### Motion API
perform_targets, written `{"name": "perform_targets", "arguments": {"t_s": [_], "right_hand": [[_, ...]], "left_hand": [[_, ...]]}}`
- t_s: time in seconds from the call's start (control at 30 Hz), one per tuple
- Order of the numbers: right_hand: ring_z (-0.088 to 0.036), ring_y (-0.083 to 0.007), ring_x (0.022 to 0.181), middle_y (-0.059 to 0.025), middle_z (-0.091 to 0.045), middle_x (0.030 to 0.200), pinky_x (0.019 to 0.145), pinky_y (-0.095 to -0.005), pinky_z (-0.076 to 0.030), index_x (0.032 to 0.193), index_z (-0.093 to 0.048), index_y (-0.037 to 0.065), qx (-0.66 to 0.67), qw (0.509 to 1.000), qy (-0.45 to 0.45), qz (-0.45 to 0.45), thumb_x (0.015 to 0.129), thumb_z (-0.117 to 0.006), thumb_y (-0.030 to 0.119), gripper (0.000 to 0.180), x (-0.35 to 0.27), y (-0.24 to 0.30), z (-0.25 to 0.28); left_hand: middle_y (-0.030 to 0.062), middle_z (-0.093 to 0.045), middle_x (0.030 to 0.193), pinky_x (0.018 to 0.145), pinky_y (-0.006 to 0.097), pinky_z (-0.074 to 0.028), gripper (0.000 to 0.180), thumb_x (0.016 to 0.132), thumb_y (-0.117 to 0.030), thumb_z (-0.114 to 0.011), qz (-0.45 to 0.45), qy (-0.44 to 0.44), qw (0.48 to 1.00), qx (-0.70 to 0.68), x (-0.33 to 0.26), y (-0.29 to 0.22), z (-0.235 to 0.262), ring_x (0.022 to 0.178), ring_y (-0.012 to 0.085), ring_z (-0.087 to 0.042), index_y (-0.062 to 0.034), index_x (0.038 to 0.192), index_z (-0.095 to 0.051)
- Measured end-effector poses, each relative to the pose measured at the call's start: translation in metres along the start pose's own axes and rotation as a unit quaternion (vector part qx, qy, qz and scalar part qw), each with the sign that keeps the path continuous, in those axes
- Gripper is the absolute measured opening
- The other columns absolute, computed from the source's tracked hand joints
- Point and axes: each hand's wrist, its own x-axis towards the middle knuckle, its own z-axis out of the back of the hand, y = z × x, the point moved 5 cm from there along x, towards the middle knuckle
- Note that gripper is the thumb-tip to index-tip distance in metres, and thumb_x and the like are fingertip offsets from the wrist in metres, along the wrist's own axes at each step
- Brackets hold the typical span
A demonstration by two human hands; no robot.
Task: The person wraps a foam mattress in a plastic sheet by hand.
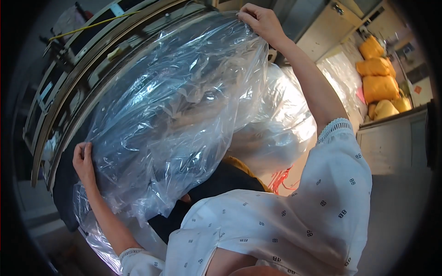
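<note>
A large, crumpled clear plastic sheet (170, 106) spreads in front of me, wide and glossy, from the far middle down to my lap. My right hand (264, 26) is raised at its far right corner, fingers pinched on the edge. Lower at the left, my left hand (84, 162) has its fingers closed at the sheet's left edge. Dark cloth (66, 184) shows beside and beneath the left hand. What lies under the plastic shows only faintly through it.
A long machine with metal rails (64, 87) curves along the left and far side. More clear plastic (285, 106) lies heaped at the right, with red strings (280, 180) on the floor nearby. Stuffed orange bags (380, 76) are stacked by the grey cabinet (391, 142).
</note>
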Motion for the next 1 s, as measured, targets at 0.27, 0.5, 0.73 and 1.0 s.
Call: {"name": "perform_targets", "arguments": {"t_s": [0.27,0.5,0.73,1.0], "right_hand": [[-0.057,-0.0169,0.067,-0.0046,-0.061,0.075,0.062,-0.0292,-0.044,0.09,-0.062,0.009,0.088,0.993,-0.002,0.076,0.081,-0.06,0.028,0.021,0.042,0.042,-0.107],[-0.051,-0.011,0.064,0.0004,-0.054,0.072,0.055,-0.0259,-0.04,0.084,-0.055,0.006,0.176,0.981,0.068,0.038,0.087,-0.054,0.023,0.018,0.071,0.082,-0.188],[-0.055,-0.0234,0.076,-0.0044,-0.052,0.08,0.06,-0.0347,-0.047,0.078,-0.055,0.011,-0.106,0.918,-0.018,0.382,0.073,-0.056,0.013,0.006,0.062,0.156,-0.233],[-0.059,-0.0258,0.07,-0.0094,-0.061,0.077,0.062,-0.0318,-0.046,0.087,-0.062,0.007,0.125,0.961,0.145,0.199,0.08,-0.061,0.02,0.015,0.015,0.218,-0.236]], "left_hand": [[-0.0072,-0.039,0.068,0.058,0.017,-0.026,0.011,0.085,-0.016,-0.062,0.098,-0.099,0.99,0.02,-0.091,0.035,0.085,0.063,0.003,-0.032,-0.0059,0.082,-0.058],[-0.0076,-0.041,0.071,0.059,0.016,-0.027,0.007,0.084,-0.013,-0.061,0.143,-0.103,0.984,-0.03,-0.127,0.027,0.086,0.065,0.0027,-0.034,-0.0069,0.083,-0.058],[-0.0046,-0.05,0.077,0.066,0.017,-0.035,0.008,0.083,-0.01,-0.062,0.179,-0.197,0.964,-0.026,-0.194,0.065,0.124,0.071,0.0033,-0.042,-0.004,0.087,-0.059],[-0.0023,-0.052,0.083,0.068,0.019,-0.035,0.007,0.081,-0.006,-0.061,0.266,-0.306,0.914,0.026,-0.312,0.076,0.199,0.075,0.0064,-0.043,-0.0013,0.085,-0.057]]}}
